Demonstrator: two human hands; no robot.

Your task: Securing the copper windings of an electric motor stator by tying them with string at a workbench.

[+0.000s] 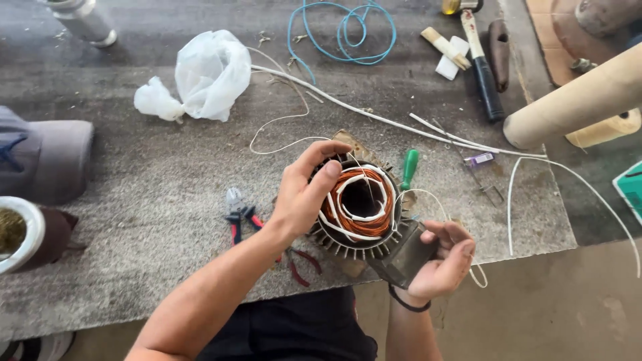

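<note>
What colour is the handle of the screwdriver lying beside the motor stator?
Green; the screwdriver handle shows best in the head view.

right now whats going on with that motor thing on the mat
A person sits over a grey mat holding a finned motor stator with copper windings. The left hand grips its rim, thumb at the winding, while the right hand supports it from below and pinches a thin white cord. Red-handled pliers and a green-handled tool lie beside it.

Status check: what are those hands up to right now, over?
Left hand grips stator rim. Right hand supports it underneath, holding white cord. Pliers lie beside.
</note>
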